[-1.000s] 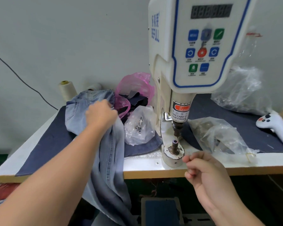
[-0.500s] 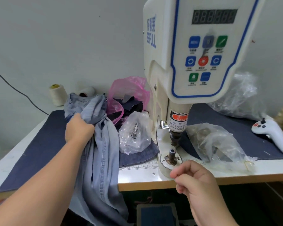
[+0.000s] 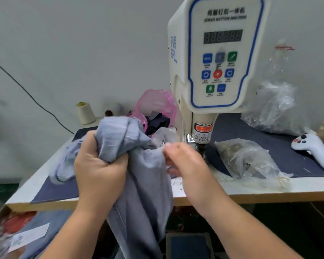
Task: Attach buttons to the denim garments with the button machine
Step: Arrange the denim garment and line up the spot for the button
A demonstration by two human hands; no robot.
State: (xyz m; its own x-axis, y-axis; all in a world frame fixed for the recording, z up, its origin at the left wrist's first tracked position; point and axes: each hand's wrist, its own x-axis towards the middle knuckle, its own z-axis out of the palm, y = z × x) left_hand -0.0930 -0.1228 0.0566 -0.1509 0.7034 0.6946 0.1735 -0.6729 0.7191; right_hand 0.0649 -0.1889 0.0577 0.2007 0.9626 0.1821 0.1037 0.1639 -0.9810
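Observation:
A light blue denim garment [image 3: 142,184] is bunched up above the table's front edge and hangs down past it. My left hand [image 3: 99,169] grips a thick fold of it in a fist. My right hand [image 3: 185,161] is blurred; its curled fingers and thumb pinch the cloth's right edge. It is just left of the button machine's punch head [image 3: 201,146], and the die below the punch is hidden behind it. The white button machine [image 3: 219,71], with a blue-edged control panel, towers at the right. A clear bag of metal buttons [image 3: 247,157] lies right of the punch.
A pink bag [image 3: 155,103] with dark scraps sits behind the garment, a cream thread cone [image 3: 85,113] by the wall. A white handheld controller [image 3: 314,150] and a large clear bag [image 3: 275,109] lie at the right. A foot pedal [image 3: 189,245] sits under the table [image 3: 251,195].
My left hand has pulled the garment up off the table toward me and to the right. My right hand rose from the table edge to the cloth beside the punch.

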